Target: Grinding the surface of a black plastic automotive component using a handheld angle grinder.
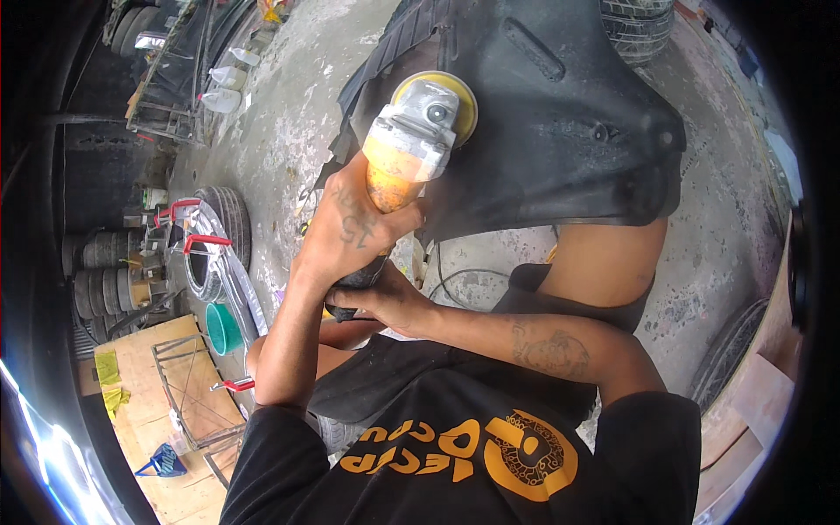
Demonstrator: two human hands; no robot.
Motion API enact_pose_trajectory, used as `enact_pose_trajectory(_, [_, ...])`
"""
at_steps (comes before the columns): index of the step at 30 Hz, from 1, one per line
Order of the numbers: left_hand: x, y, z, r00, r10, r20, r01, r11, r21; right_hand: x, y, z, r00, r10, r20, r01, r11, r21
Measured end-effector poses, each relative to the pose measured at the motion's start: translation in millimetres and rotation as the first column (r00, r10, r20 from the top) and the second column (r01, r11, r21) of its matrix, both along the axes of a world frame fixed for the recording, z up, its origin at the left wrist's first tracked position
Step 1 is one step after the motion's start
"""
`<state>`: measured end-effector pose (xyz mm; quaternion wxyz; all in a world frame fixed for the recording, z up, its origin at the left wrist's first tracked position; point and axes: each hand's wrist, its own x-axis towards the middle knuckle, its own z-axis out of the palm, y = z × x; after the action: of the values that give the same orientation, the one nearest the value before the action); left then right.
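Observation:
My left hand (354, 223) is wrapped round the yellow body of an angle grinder (409, 144), just behind its worn grey metal head. Lower down, my right hand (389, 302) grips the dark rear end of the same tool, its fingers partly hidden. A round yellow-rimmed disc (466, 109) sits at the grinder's head, over the left part of a large black moulded panel (551, 122). Whether the disc touches the panel I cannot tell. The panel's left edge looks ragged, and its lower right part lies above my bare right leg (604, 262).
A dark cord (468, 273) loops on the stained concrete floor beneath the panel. Left stand a tyre (229, 227), a silvery strip with red clamps (210, 241), a green bucket (223, 328) and a plywood sheet (144, 376). Another tyre (639, 31) lies behind the panel.

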<state>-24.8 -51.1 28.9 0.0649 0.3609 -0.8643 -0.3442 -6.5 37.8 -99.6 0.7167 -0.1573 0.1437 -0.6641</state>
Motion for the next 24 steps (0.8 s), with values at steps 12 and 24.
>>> enact_pose_trajectory(12, [-6,-11,-4,0.995,-0.094,-0.032,0.094,0.995,-0.022,-7,-22,-4,0.988,-0.148,-0.053,0.145,0.988,-0.058])
enact_pose_trajectory(24, [-13,-10,-7,0.991,-0.136,0.007,0.136,0.988,-0.077,-5,-32,-14,0.981,-0.191,-0.020,0.190,0.981,-0.047])
